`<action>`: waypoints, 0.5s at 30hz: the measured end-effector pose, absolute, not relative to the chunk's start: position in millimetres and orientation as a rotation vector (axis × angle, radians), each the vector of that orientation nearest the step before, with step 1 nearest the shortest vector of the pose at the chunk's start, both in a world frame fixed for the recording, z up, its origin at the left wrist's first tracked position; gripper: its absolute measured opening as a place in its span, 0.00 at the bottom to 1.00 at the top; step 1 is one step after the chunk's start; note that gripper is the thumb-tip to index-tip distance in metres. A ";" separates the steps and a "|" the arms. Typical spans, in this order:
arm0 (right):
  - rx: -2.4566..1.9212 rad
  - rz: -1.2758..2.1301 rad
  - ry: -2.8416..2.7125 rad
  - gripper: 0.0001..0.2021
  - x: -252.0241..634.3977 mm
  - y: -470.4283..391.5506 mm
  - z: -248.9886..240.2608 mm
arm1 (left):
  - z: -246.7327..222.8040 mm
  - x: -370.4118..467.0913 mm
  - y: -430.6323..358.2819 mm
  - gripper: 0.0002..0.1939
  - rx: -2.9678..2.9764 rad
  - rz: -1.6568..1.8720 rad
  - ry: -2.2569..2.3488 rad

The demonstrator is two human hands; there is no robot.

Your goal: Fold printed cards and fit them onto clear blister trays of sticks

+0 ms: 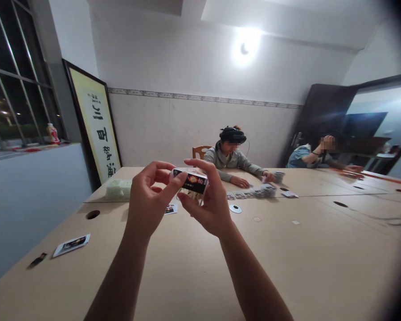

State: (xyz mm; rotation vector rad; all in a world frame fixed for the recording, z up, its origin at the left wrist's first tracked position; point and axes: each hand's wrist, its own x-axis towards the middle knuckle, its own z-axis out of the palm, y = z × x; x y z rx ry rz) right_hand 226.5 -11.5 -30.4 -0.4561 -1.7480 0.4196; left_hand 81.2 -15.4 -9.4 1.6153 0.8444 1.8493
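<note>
Above the table, my left hand (149, 198) and my right hand (212, 205) hold a small black printed card (197, 182) between them. Its face carries white lettering and an orange-yellow burst, and its edges look white; I cannot tell whether it is a flat card or a thin packet. My left thumb presses across its face near the left end. The fingers of my right hand curve around the right end, thumb below and index finger above. Partly hidden behind my left wrist, a printed card (171, 209) lies on the table.
A white printed packet (71, 245) and a small dark strip (37, 260) lie at left. Behind stands a pale green stack (118, 189). A white disc (235, 208) lies right of my hands. Across the table, a person (229, 156) handles rows of packets (254, 192); another person (307, 156) sits farther right.
</note>
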 end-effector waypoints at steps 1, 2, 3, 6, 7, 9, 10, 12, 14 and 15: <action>-0.464 0.411 -1.754 0.25 226.7 -11.5 -30.4 | -9.8 81.0 -15.0 0.12 1.620 1.859 0.848; -0.473 0.403 -1.759 0.25 226.9 -11.5 -30.3 | -10.1 80.7 -14.6 0.11 1.620 1.861 0.847; -0.480 0.397 -1.763 0.25 227.1 -11.6 -30.1 | -10.0 80.4 -14.4 0.11 1.617 1.857 0.842; -0.478 0.386 -1.766 0.25 227.0 -11.9 -29.9 | -9.1 79.0 -14.2 0.09 1.597 1.842 0.824; -0.470 0.382 -1.764 0.25 226.9 -12.1 -29.9 | -8.7 78.6 -14.2 0.09 1.590 1.843 0.821; -0.455 0.379 -1.759 0.26 226.7 -12.3 -30.1 | -8.0 78.0 -14.4 0.09 1.575 1.850 0.813; -0.454 0.382 -1.760 0.26 226.7 -12.5 -30.2 | -7.8 77.7 -14.4 0.09 1.569 1.849 0.808; -0.460 0.394 -1.764 0.27 226.8 -12.9 -30.1 | -7.4 77.0 -14.5 0.09 1.567 1.837 0.798; -0.471 0.411 -1.768 0.27 227.0 -13.2 -29.7 | -7.2 75.7 -14.4 0.08 1.576 1.824 0.798; -0.472 0.420 -1.768 0.27 227.0 -13.3 -29.4 | -7.1 75.0 -14.3 0.08 1.584 1.819 0.800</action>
